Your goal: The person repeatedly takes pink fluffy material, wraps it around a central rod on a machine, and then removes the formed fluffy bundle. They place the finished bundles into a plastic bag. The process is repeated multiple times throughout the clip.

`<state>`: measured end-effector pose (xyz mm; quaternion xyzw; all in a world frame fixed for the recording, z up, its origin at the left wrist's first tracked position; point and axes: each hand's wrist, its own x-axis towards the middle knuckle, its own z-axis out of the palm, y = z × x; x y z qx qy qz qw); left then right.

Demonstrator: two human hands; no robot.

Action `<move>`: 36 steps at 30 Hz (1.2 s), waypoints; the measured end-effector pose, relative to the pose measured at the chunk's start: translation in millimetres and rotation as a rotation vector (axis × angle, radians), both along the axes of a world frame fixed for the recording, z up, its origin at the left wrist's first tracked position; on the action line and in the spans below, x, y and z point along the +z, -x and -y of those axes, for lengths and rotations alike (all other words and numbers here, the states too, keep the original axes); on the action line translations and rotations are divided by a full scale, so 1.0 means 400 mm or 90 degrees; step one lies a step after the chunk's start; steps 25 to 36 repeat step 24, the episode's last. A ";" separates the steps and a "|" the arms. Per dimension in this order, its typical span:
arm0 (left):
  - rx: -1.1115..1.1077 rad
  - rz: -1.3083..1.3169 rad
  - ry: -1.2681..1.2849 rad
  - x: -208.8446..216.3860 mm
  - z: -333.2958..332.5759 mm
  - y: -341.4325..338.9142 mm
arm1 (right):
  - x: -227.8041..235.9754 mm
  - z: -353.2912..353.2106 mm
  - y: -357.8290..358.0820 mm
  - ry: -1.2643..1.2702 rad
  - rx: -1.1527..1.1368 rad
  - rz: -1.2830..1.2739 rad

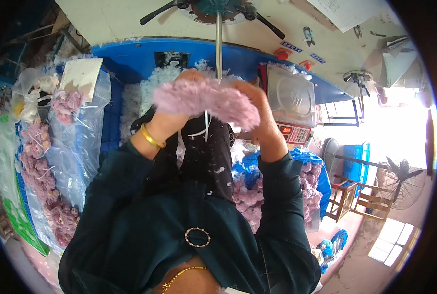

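A fuzzy pink plush piece (206, 100) is stretched sideways between my two hands, just below the tip of a thin metal tube (219, 54). My left hand (168, 123), with a gold bangle at the wrist, grips its left part; some fingers are hidden behind the plush. Closed on the right part is my right hand (258, 100), its fingertips partly covered by the fur. A thin white tie (206, 128) dangles below the plush over my dark trousers. White fluffy stuffing (164, 78) lies around the tube's lower end, beyond my hands.
On the left, several pink plush pieces (39, 171) lie over clear plastic bags. A digital scale (296, 133) with a clear plastic container (291, 93) stands right of my right hand. More pink plush (248, 198) sits on blue sheeting; a fan (399, 182) stands far right.
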<state>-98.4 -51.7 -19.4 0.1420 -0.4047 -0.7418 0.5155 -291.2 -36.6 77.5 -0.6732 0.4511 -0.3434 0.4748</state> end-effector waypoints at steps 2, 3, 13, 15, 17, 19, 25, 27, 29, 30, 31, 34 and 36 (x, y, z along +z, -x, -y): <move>0.105 0.283 0.224 -0.007 0.063 0.021 | 0.017 0.044 -0.004 0.193 -0.058 -0.083; 0.190 0.537 0.366 0.004 0.094 0.021 | 0.016 0.063 -0.002 0.253 -0.075 -0.139; 0.545 0.751 0.736 -0.015 0.209 0.005 | 0.001 0.104 -0.086 0.169 -0.238 -0.116; 0.320 0.417 0.300 0.024 0.196 0.023 | 0.011 0.117 -0.098 0.310 -0.236 -0.303; 0.094 0.231 0.029 0.060 0.191 0.012 | 0.006 0.148 -0.107 0.439 -0.228 -0.437; 0.061 0.221 -0.106 0.092 0.179 0.016 | -0.021 0.249 -0.095 0.525 -0.331 -0.536; 0.013 0.249 -0.129 0.123 0.227 0.011 | -0.040 0.361 -0.091 0.455 -0.396 -0.534; 0.013 0.249 -0.129 0.123 0.227 0.011 | -0.040 0.361 -0.091 0.455 -0.396 -0.534; 0.013 0.249 -0.129 0.123 0.227 0.011 | -0.040 0.361 -0.091 0.455 -0.396 -0.534; 0.013 0.249 -0.129 0.123 0.227 0.011 | -0.040 0.361 -0.091 0.455 -0.396 -0.534; 0.013 0.249 -0.129 0.123 0.227 0.011 | -0.040 0.361 -0.091 0.455 -0.396 -0.534; 0.013 0.249 -0.129 0.123 0.227 0.011 | -0.040 0.361 -0.091 0.455 -0.396 -0.534; 0.013 0.249 -0.129 0.123 0.227 0.011 | -0.040 0.361 -0.091 0.455 -0.396 -0.534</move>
